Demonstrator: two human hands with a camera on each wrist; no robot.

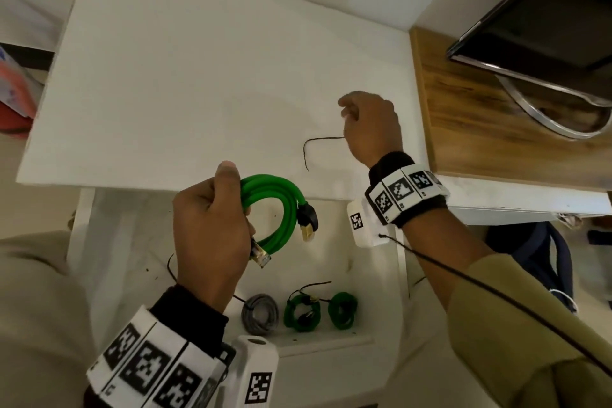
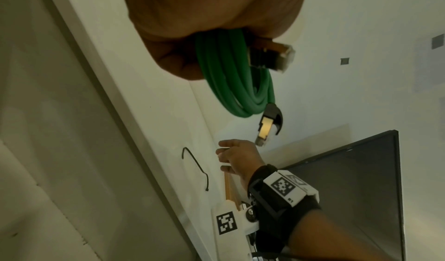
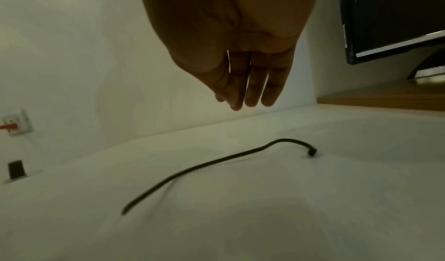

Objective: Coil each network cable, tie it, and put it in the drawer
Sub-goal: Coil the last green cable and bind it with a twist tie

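My left hand (image 1: 231, 209) grips a coiled green network cable (image 1: 281, 205) in front of the white table's near edge. Both gold plugs stick out of the coil, one (image 1: 307, 223) on its right side and one (image 1: 260, 253) under my palm. In the left wrist view the green cable (image 2: 231, 78) hangs from my fist. My right hand (image 1: 351, 113) hovers over the white table (image 1: 165, 76) with fingers (image 3: 250, 93) straight and holding nothing. A thin black tie (image 3: 216, 162) lies on the table just below it, also visible as the black tie (image 1: 318, 142) left of the hand.
The open white drawer (image 1: 324, 344) under the table holds a grey coil (image 1: 260, 313) and two tied green coils (image 1: 302, 311) (image 1: 342, 310). A wooden desk (image 1: 480, 129) with a dark monitor (image 1: 546, 10) adjoins on the right. A wall socket (image 3: 17, 122) is far left.
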